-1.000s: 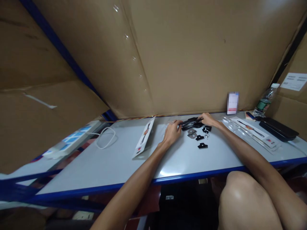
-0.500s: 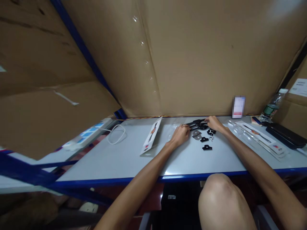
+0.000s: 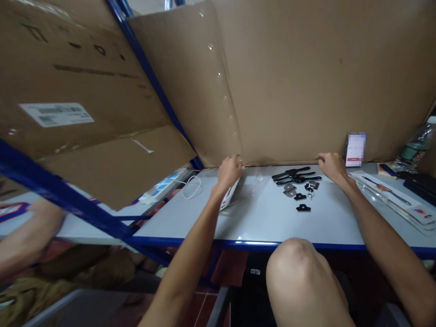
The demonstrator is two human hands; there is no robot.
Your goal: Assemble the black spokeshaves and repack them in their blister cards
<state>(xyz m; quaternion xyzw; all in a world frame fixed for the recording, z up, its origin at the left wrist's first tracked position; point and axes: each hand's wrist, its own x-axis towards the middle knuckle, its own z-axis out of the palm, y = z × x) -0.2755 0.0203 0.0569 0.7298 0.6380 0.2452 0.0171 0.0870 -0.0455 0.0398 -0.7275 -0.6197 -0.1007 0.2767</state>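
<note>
A plain cardboard wall (image 3: 289,81) stands behind the worktop (image 3: 259,222), whose near edge is blue. On the far left, a cardboard panel (image 3: 112,95) carries dark shipping symbols and a line of print too blurred to read; its white label (image 3: 56,113) shows barcode-like bars, the text illegible. Flat on the right lie card packs (image 3: 391,193), the top one picturing a long-handled black tool beside a small red mark with no readable brand. On the left, a similar printed card (image 3: 230,195) sits under the left hand (image 3: 230,171); I cannot tell whether that grip is clamped on it. The black tools (image 3: 301,180) lie together at the far middle, between the hands and touched by neither. The green wrapper on the bottle (image 3: 413,147), far right, is unreadable. The right hand (image 3: 331,164) is near the phone (image 3: 354,152), fingers bent, its grip unclear; the pixelated screen shows a red bar. Nearer are grey plates (image 3: 289,190), black plates (image 3: 303,208) and tiny silvery pieces (image 3: 310,195)
</note>
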